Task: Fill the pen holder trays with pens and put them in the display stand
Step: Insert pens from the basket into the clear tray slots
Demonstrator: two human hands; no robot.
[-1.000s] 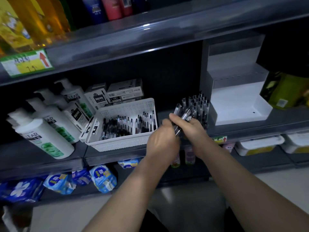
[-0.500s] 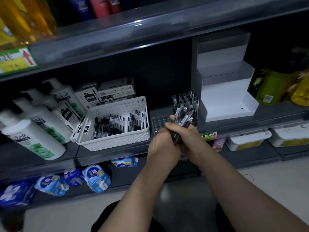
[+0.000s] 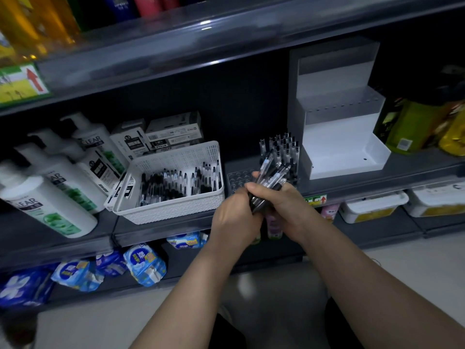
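Observation:
A bunch of black-and-clear pens [image 3: 273, 173] is gripped by my right hand [image 3: 279, 202] in front of the middle shelf. My left hand [image 3: 235, 219] closes around the lower ends of the same bunch. Behind them a clear pen holder tray [image 3: 237, 178] lies on the shelf, its left holes bare and its right side filled with upright pens [image 3: 283, 147]. A white mesh basket [image 3: 173, 207] to the left holds several loose pens. The white stepped display stand [image 3: 344, 137] stands to the right with nothing on its steps.
White shampoo pump bottles [image 3: 50, 197] and pen boxes [image 3: 173, 132] fill the shelf's left part. Green and yellow packs [image 3: 422, 127] sit right of the stand. Blue packets [image 3: 144, 267] and white tubs [image 3: 372, 206] lie on the lower shelf. Bottles line the top shelf.
Both hands have drawn the pen bunch back from the tray toward me and a little lower. The head view has shifted slightly right and closer.

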